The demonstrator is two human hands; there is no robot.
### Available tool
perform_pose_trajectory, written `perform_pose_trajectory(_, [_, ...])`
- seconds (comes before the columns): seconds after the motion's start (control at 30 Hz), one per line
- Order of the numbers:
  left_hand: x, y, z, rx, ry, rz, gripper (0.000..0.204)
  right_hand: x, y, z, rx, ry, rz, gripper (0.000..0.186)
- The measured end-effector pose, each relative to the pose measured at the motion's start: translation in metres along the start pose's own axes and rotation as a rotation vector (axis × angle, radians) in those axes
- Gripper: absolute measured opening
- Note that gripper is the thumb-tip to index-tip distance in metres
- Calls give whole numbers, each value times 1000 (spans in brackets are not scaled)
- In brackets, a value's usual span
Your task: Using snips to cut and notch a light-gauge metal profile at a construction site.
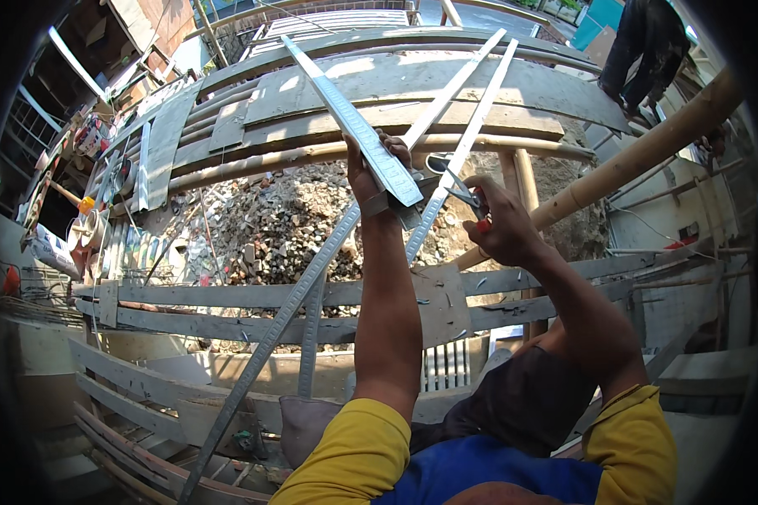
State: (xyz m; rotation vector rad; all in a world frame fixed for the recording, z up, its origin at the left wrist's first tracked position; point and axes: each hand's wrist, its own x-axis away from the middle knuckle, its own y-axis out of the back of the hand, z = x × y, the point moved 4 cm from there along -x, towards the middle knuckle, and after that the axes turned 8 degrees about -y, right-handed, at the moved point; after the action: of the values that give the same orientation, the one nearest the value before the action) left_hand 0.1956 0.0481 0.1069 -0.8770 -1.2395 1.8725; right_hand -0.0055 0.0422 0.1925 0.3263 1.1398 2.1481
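Note:
My left hand [369, 172] grips a silver, embossed metal channel [335, 97] near its lower end, with a short dark piece of metal [385, 204] beside the fingers. My right hand [503, 220] is closed on metal snips [461, 190] with red on the handle; their head is beside the channel's end, and whether the blades touch it I cannot tell. Two longer light strips [488, 88] [451, 84] run diagonally behind my hands. Another perforated strip [283, 321] slopes down to the lower left.
Weathered planks [185, 295] and bamboo poles [648, 141] form a platform over rubble [269, 231]. Boards [328, 71] lie beyond. A person [627, 46] in dark trousers stands at the upper right. Sacks [55, 251] and clutter lie at the left.

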Motion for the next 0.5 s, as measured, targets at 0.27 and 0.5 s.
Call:
perform_pose_trajectory(0.27, [25, 82, 12, -1007, 168, -212, 43, 11, 7, -29, 83, -275, -23, 45])
perform_pose_trajectory(0.5, [29, 119, 32, -978, 198, -412, 27, 37, 24, -47, 121, -150, -301, 42])
